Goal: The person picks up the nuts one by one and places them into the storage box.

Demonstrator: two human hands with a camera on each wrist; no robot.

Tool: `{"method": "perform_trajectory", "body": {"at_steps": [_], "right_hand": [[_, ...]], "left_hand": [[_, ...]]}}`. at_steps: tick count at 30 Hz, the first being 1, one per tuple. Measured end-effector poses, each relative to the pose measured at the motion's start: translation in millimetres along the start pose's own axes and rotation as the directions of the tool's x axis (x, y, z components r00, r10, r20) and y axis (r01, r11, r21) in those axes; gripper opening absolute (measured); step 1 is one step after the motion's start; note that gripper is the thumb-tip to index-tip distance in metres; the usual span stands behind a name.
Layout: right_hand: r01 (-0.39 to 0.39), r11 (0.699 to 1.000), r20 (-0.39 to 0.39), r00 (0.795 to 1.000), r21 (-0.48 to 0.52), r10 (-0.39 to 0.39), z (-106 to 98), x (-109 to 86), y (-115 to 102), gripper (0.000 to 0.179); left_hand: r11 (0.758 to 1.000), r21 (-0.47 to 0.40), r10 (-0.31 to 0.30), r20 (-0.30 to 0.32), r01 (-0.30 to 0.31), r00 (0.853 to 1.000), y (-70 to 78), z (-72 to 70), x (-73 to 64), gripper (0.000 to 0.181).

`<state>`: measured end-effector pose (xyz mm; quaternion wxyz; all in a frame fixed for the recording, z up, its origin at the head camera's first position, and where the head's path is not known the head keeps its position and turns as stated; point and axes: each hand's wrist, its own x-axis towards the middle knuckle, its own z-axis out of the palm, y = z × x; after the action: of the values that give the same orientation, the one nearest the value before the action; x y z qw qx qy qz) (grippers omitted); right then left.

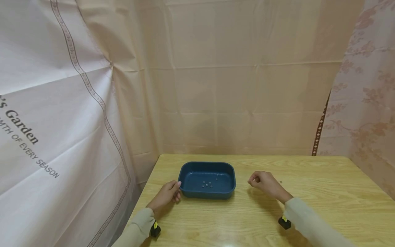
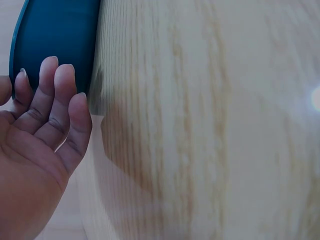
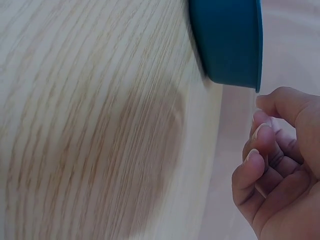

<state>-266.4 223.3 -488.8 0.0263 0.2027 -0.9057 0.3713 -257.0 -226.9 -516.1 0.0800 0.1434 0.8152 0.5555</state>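
A deep blue plastic tray (image 1: 206,196) stands on the table with several tiny ring-like metal pieces (image 1: 206,185) on its floor. My left hand (image 1: 166,195) holds the tray at its left end, thumb at the rim. In the left wrist view, the fingers (image 2: 64,80) of that hand lie against the outer wall (image 2: 55,35). Right of the tray and apart from it, my right hand (image 1: 266,183) is raised over the table. Its fingers are curled, with thumb and index tips close together; I see nothing between them.
The wood-grain table (image 1: 222,219) reaches back to a beige cloth (image 1: 234,85). A tiny piece (image 1: 280,182) lies on the table beyond the right wrist. A white printed cloth (image 1: 61,137) hangs at the left, a floral one (image 1: 370,103) at the right.
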Motion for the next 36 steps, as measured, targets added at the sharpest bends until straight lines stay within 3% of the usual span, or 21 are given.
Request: {"method": "perform_trajectory", "body": {"at_steps": [12,36], "right_hand": [[0.042,0.999,0.018,0.999,0.023,-0.043,9,4.6,-10,0.009],[0.134,0.988,0.042,0.99,0.073,-0.138,29,14.6,-30,0.01]], "left_hand": [[1.0,-0.013,-0.005,-0.023,0.005,1.0,4.5,2.1,-2.4,0.043],[1.0,-0.013,-0.002,-0.004,0.002,1.0,5.5,1.4,-2.6,0.043]]}}
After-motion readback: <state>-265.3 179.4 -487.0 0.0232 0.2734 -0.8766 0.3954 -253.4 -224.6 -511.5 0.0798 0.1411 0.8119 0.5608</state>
